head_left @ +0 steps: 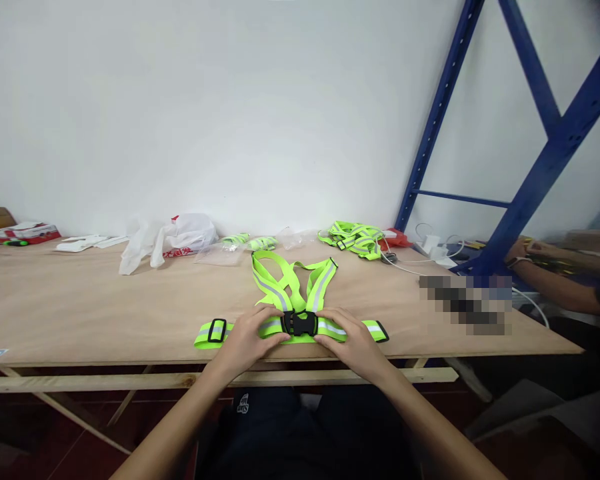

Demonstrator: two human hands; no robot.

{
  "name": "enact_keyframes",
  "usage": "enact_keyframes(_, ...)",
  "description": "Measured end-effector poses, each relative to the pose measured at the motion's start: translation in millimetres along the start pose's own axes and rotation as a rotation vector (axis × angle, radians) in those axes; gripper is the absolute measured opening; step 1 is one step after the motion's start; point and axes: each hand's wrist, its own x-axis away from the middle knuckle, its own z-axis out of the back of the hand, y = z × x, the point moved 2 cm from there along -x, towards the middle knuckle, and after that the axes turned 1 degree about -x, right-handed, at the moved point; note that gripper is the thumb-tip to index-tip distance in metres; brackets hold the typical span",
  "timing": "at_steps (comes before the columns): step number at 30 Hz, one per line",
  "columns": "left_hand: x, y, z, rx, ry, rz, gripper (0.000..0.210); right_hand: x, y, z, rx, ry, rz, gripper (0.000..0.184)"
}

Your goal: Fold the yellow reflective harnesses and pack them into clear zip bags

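Observation:
A neon-yellow reflective vest [322, 285] made of elastic straps with silver stripes lies spread on the table. Its black side-release buckle [305, 324] sits at the front middle, between both hands. The two halves meet, but whether they are fully clicked in I cannot tell. My left hand [250, 337] pinches the waist strap just left of the buckle, thumb at its lower edge. On the other side my right hand [356, 341] grips the strap by the buckle's right end. Black strap adjusters [217, 331] show at the outer ends of the waist strap.
Further vests [353, 239] lie heaped at the back right, near a white cable. Along the wall are a white plastic bag [193, 233], clear wrappers and a red-white box [25, 233]. A blue rack post [535, 173] stands right; another person's arm [550, 273] is beyond it.

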Motion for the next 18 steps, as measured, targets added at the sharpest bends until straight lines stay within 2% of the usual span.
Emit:
enact_keyframes(8,0.7,5.9,1.1,0.009,-0.001,0.035,0.026,-1.0,2.8,-2.0,-0.017,-0.004,0.004,0.028)
enact_keyframes(18,1.1,2.3,-2.3,0.005,0.009,0.025,0.027,-1.5,2.6,-2.1,-0.012,-0.01,0.002,0.027)
